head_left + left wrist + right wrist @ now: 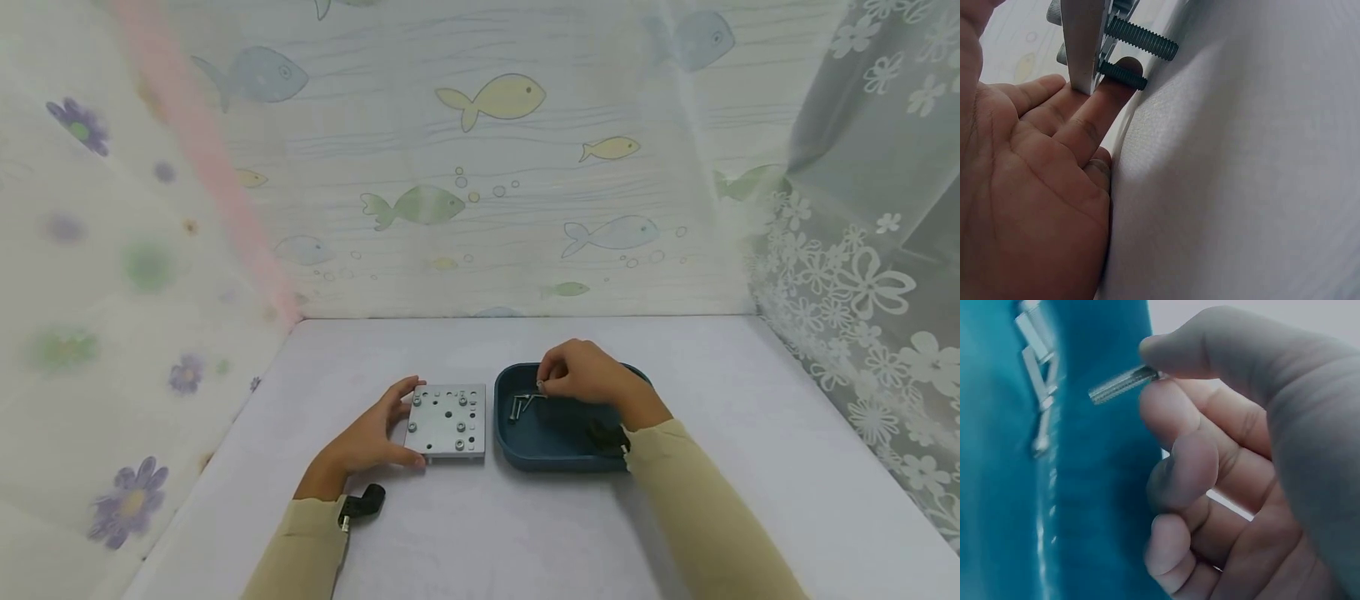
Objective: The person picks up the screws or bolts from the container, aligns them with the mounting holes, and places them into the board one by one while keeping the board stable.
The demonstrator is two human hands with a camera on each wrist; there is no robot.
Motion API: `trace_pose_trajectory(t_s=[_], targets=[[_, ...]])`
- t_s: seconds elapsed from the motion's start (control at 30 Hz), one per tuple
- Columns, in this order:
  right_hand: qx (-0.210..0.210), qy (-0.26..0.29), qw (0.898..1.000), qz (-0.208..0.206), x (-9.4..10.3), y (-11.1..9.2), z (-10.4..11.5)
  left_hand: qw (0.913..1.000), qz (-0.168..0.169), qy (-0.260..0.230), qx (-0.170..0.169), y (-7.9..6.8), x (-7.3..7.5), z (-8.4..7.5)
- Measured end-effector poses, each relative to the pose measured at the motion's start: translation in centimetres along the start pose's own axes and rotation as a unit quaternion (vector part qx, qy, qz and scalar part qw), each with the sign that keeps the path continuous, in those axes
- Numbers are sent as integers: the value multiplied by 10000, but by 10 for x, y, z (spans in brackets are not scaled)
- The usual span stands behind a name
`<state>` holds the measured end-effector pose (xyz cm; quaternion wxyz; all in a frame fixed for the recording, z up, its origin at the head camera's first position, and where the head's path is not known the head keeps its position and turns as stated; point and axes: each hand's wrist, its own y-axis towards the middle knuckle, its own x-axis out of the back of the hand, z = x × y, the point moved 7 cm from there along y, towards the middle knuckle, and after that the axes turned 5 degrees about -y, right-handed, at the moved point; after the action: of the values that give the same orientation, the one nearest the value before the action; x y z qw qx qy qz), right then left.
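Observation:
My left hand (367, 437) holds a silver metal plate (435, 429) by its left side, thumb at the near corner and fingers at the far one. Several screws sit in the plate's holes among other bare holes. In the left wrist view, threaded screw shanks (1141, 39) stick out from the plate's underside, and a fingertip lies behind one of them. Over the dark blue tray (562, 464), my right hand (588, 372) pinches a small silver screw (1121, 385) between thumb and index finger, its threaded end pointing away from the fingertips.
Several loose screws (517, 407) lie at the left end inside the tray, just right of the plate. A white cloth covers the table (450, 533). Behind it hangs a fish-patterned curtain (495, 250), with flowered curtains at both sides.

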<state>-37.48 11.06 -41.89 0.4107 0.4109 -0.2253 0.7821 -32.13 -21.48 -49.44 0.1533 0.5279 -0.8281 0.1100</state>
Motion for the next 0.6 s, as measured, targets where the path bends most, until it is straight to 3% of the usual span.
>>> trace_pose_trajectory(t_s=[0.37,0.6], targets=[[127,549,9971,-514,11,-10,20,10000,-1,16,56,0,0,4],[-46,670,9940,-863,11,-16,25,10000,15,19,55,0,0,2]])
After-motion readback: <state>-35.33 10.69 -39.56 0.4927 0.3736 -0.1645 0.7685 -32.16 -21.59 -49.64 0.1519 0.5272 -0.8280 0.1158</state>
